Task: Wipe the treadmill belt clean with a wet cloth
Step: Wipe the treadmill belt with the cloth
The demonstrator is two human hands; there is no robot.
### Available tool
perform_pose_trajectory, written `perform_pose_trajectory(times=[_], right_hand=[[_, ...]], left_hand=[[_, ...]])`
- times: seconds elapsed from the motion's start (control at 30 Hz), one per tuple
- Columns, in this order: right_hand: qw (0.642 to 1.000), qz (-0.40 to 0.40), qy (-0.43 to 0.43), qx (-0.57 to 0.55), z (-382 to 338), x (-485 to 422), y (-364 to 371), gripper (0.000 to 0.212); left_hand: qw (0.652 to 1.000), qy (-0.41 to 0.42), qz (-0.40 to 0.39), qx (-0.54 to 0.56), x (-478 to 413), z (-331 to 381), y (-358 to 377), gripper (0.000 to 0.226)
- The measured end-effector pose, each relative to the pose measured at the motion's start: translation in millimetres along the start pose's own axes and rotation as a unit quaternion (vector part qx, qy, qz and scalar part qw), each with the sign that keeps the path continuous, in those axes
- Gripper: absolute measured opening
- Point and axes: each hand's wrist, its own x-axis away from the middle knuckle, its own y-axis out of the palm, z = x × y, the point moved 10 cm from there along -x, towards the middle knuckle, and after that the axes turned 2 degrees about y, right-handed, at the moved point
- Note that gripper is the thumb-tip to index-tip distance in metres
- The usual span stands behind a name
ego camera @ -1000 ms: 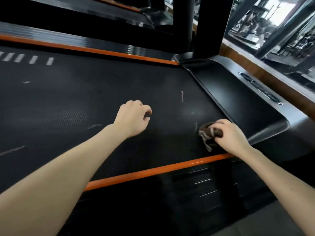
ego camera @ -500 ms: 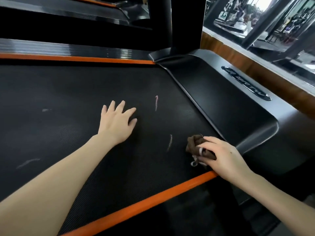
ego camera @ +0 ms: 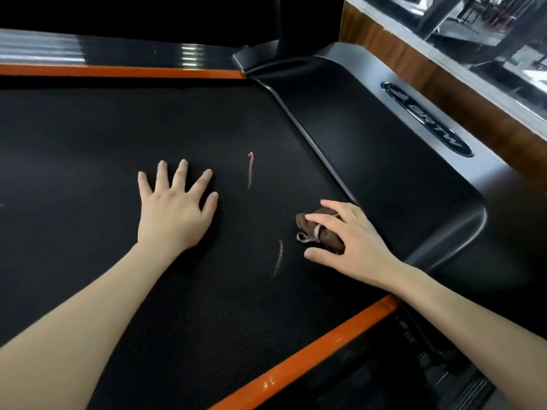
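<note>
The black textured treadmill belt (ego camera: 103, 137) fills most of the view. My left hand (ego camera: 174, 211) lies flat on it with the fingers spread. To its right, my right hand (ego camera: 352, 244) grips a bunched brown cloth (ego camera: 313, 224) with a pale loop, pressed on the belt near the belt's right end. Two pale streaks mark the belt: one (ego camera: 250, 170) between the hands, farther away, and one (ego camera: 278, 257) just left of the cloth.
Orange side rails run along the far edge (ego camera: 118, 73) and the near edge (ego camera: 296, 356) of the belt. A glossy black motor cover (ego camera: 370, 143) with a silver badge rises at the right. Behind it are a wooden ledge (ego camera: 444, 84) and windows.
My left hand has opened from loosely curled to flat on the belt. The view has closed in on the belt, and my right hand keeps holding the cloth at the belt's right end.
</note>
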Motion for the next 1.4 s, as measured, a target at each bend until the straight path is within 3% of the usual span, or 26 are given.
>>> perform_pose_trajectory(times=[0.13,0.37,0.5,0.57,0.63,0.83,0.9,0.97,1.07,1.1,1.2,1.27,1.4], right_hand=[[0.994,0.070,-0.035,0.075,-7.9,-4.5,-2.7,0.069],[0.978,0.184,-0.073,0.063,-1.6,-33.5,-17.9,0.048],[0.962,0.247,0.029,0.109,12.2,-59.6,-29.7,0.049],[0.956,0.259,0.084,0.105,7.5,-50.9,-28.3,0.052],[0.962,0.250,0.075,0.084,-11.2,-27.5,-22.2,0.056],[0.966,0.224,-0.114,0.065,-46.6,-7.6,-8.5,0.037],[0.957,0.249,-0.084,0.118,-23.9,-48.1,-19.5,0.036],[0.952,0.263,0.015,0.156,8.7,-90.5,-36.8,0.035],[0.946,0.279,0.107,0.128,6.1,-97.7,-34.9,0.034],[0.949,0.284,0.090,0.108,-12.4,-84.3,-27.9,0.034],[0.970,0.233,-0.064,0.042,-71.0,-33.9,3.3,0.029],[0.967,0.227,-0.109,0.037,-67.3,-44.8,-0.1,0.028],[0.956,0.279,0.032,0.082,-5.4,-116.1,-26.0,0.028]], left_hand=[[1.000,0.002,0.004,0.004,1.3,0.7,0.2,0.056],[1.000,0.000,0.002,0.006,0.9,-2.6,1.4,0.056],[1.000,-0.005,0.005,0.012,1.2,-3.7,2.4,0.055],[1.000,-0.009,-0.002,0.012,1.0,-3.3,2.7,0.056],[1.000,-0.009,-0.005,0.003,0.7,-2.9,3.2,0.056],[1.000,-0.007,-0.002,0.002,0.4,-4.2,3.8,0.068],[1.000,-0.009,-0.007,0.004,0.4,-4.4,4.2,0.068],[1.000,-0.011,-0.010,0.004,0.1,-4.5,3.8,0.068],[1.000,-0.018,-0.009,0.003,-0.1,-4.8,3.2,0.067],[1.000,-0.017,-0.013,-0.002,-0.3,-4.2,4.0,0.067],[1.000,-0.014,-0.021,-0.008,-0.3,-2.5,4.4,0.066],[0.999,-0.017,-0.036,-0.010,0.4,-3.8,5.1,0.061],[0.998,-0.013,-0.056,-0.002,-4.3,-5.2,1.5,0.054]])
